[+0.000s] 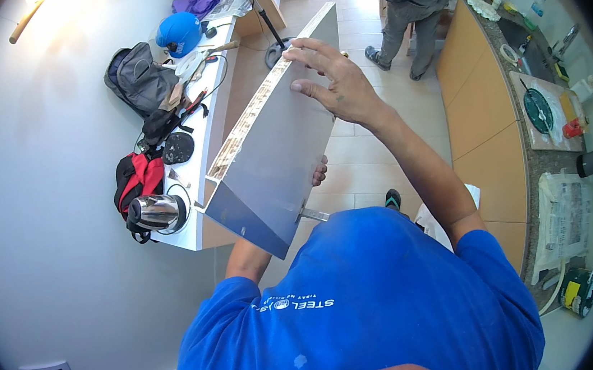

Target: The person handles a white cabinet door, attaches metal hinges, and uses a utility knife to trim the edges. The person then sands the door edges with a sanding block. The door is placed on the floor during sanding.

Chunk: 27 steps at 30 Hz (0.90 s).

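A tiled floor (373, 155) and a white bench (215, 132) along the wall are seen from the head camera. A grey board (271, 151), judged stiff and fairly heavy, is held tilted above the floor, the right hand (333, 83) clamped over its top edge, the left hand (319, 172) gripping beneath; opposite edges seem the safest hold.

A panel (274, 140) stands tilted before the person. Left of it, on the tabletop (208, 227), a kettle (157, 212) sits at the near edge, bags (135, 75) and a helmet (178, 33) farther back.
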Tool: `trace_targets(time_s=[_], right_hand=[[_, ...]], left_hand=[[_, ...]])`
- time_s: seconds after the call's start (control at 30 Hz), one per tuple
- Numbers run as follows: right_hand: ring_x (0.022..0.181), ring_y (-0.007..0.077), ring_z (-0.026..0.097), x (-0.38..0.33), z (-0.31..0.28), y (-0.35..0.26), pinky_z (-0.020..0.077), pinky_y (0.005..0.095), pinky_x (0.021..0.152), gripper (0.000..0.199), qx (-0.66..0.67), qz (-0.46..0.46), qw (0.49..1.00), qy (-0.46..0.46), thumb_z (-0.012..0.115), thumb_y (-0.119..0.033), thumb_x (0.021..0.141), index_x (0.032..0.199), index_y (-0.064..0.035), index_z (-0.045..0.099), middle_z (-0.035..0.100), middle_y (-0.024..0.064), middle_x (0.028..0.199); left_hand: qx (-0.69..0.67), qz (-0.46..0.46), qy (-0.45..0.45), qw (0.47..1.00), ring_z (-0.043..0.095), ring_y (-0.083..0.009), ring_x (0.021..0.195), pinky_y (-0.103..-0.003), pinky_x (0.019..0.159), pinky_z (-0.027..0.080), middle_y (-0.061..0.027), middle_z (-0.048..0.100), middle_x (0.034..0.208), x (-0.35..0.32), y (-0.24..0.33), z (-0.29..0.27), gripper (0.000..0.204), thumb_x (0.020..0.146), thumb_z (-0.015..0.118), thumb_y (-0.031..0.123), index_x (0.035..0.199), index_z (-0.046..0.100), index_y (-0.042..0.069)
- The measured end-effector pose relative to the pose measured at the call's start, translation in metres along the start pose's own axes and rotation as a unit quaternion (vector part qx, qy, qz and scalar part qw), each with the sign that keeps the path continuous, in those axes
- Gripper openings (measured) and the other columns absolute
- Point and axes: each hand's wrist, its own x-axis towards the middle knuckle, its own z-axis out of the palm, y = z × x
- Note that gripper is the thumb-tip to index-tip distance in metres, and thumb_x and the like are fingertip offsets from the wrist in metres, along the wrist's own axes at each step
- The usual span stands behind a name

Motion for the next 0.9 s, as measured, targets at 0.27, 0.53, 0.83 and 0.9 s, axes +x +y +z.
trace_targets(time_s=[0.27,0.53,0.83,0.9], right_hand=[[0.140,0.0317,0.048,-0.001,-0.022,0.019,0.0388,0.0489,0.120,0.067,-0.031,-0.098,0.994,0.035,0.089,-0.040,0.078,0.139,-0.0220,0.069,0.061,0.0048,0.148],[0.143,0.0262,0.052,-0.022,-0.130,0.061,0.0281,0.0565,0.120,0.083,-0.237,-0.144,0.960,-0.044,0.088,-0.062,0.067,0.137,-0.0232,0.069,0.067,0.0020,0.140],[0.084,0.0355,0.072,-0.111,-0.198,0.080,0.0533,0.0478,0.072,0.056,-0.184,-0.002,0.956,-0.229,0.088,-0.061,0.070,0.094,-0.0127,0.074,0.073,0.0110,0.086],[0.084,0.0373,0.072,-0.130,-0.195,0.089,0.0533,0.0489,0.071,0.060,-0.150,0.020,0.963,-0.223,0.085,-0.066,0.072,0.088,-0.0100,0.074,0.072,0.0149,0.083]], left_hand=[[0.060,-0.021,0.027,0.998,0.058,-0.0299,0.112,-0.044,0.096,0.053,-0.0169,0.059,0.128,0.029,0.009,0.011,0.056,0.110,0.049,0.045,0.142,0.050,-0.001],[0.164,-0.081,0.062,0.981,0.057,-0.0305,0.116,-0.045,0.098,0.051,-0.0174,0.057,0.132,0.085,0.021,0.024,0.057,0.110,0.049,0.045,0.144,0.049,0.000],[0.279,-0.140,0.070,0.948,0.055,-0.0311,0.121,-0.046,0.102,0.049,-0.0180,0.055,0.136,0.145,0.021,0.061,0.059,0.110,0.049,0.046,0.147,0.047,0.000],[0.286,-0.143,0.087,0.943,0.055,-0.0313,0.122,-0.046,0.102,0.049,-0.0182,0.055,0.137,0.138,0.023,0.058,0.059,0.110,0.049,0.046,0.147,0.047,0.000]])
